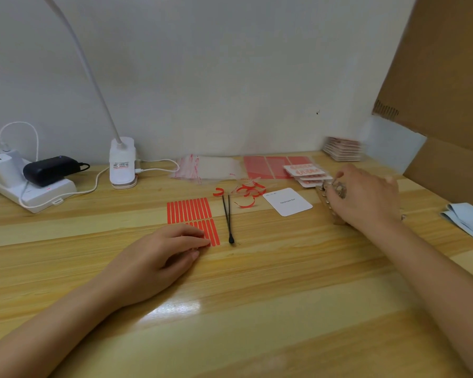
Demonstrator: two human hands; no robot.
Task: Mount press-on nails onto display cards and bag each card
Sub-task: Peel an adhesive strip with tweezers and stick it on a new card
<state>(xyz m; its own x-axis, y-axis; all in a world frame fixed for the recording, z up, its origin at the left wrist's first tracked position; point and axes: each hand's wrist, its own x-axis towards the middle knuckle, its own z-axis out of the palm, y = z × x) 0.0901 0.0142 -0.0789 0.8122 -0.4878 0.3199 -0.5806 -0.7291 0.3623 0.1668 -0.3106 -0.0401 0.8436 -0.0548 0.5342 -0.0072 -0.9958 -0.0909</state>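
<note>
A white display card (287, 201) printed "Handmade Nail" lies flat on the wooden table (257, 282). Just right of it my right hand (366, 199) curls over a tan strip of decorated press-on nails (328, 204) and grips it; the hand is blurred. My left hand (159, 257) rests on the table with its fingertips touching the near edge of a sheet of red adhesive strips (189, 211). Black tweezers (227, 216) lie between that sheet and the card. Clear bags (210, 167) lie at the back.
Curled red backing strips (247, 193) lie behind the tweezers. Bagged cards (306, 173) and red sheets (268, 166) lie at the back, with another stack (343, 148) by the wall. A clamp lamp (122, 162) and power strip (25, 186) stand left, cardboard (443, 77) and blue cloth (467, 219) right.
</note>
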